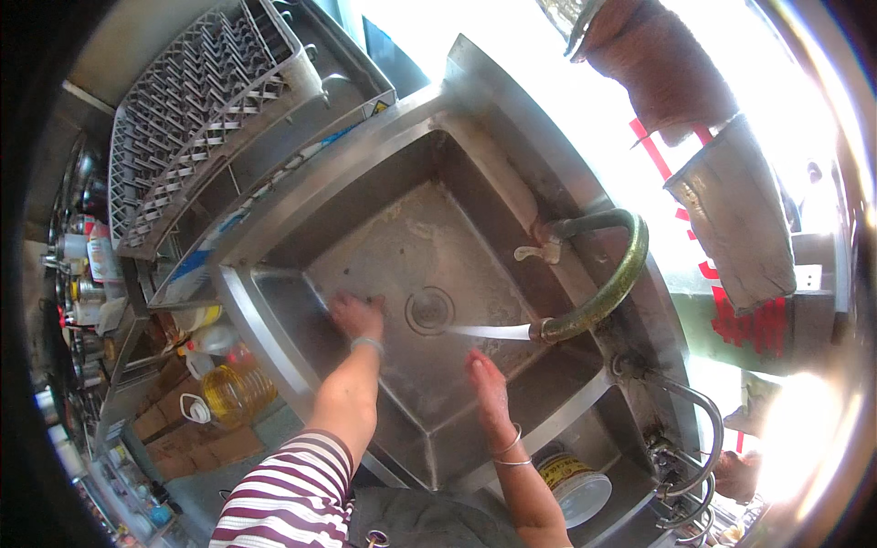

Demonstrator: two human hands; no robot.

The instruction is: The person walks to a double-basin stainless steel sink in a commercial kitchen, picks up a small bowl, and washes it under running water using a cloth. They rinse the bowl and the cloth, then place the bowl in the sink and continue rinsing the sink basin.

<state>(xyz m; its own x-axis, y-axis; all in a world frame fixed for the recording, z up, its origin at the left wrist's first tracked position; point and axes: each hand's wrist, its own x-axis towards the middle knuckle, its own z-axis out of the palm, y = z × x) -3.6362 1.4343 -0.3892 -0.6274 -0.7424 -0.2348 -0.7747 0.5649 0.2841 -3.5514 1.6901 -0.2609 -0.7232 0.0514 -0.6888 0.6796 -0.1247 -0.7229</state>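
In a deep stainless steel sink basin (438, 411), my left hand (356, 315) is low beside the left wall, left of the round drain (429, 311). It is blurred, and its finger positions and anything under it are unclear. My right hand (488, 383) hovers in the basin below the water stream (490, 332), with fingers extended and nothing visible in it. Water runs from the end of a green hose spout (610, 294) towards the drain. The spout curves from a tap (541, 253) on the basin's far-right side. A few dark specks dot the basin floor.
A grey dish rack (199, 123) stands at upper left. Below it are a jug of yellow oil (229, 396) and other bottles. A clear plastic tub (575, 490) sits in the second basin, near several curved metal taps (706, 418). Cloths (740, 212) hang at the right.
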